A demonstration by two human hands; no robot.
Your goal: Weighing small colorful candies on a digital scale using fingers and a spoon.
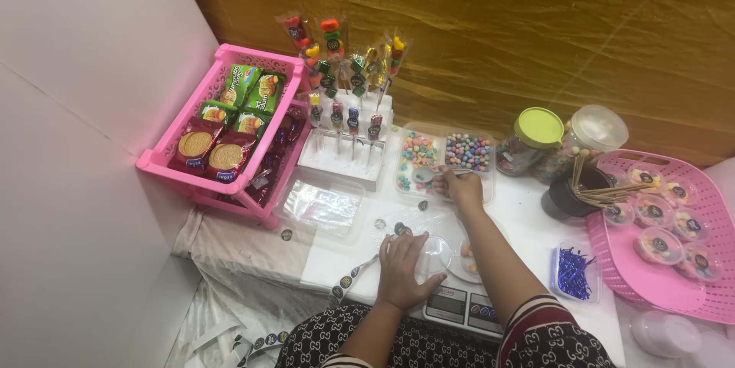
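Note:
My left hand (404, 267) rests on a small clear plastic cup (436, 255) that sits on a white digital scale (458, 303). My right hand (459, 183) reaches forward into a clear divided tray (444, 155) of pastel and multicoloured candies, holding what looks like a small scoop (426, 175). A few candies lie in a clear lid (468, 261) on the scale beside the cup.
A pink rack (230, 119) of biscuit packets stands at left. Candy skewers (344, 69) stand in a white block. Two lidded jars (563, 138), a dark cup of sticks (574, 188) and a pink basket (666, 230) of filled cups sit right. A sticker strip (344, 284) lies by the scale.

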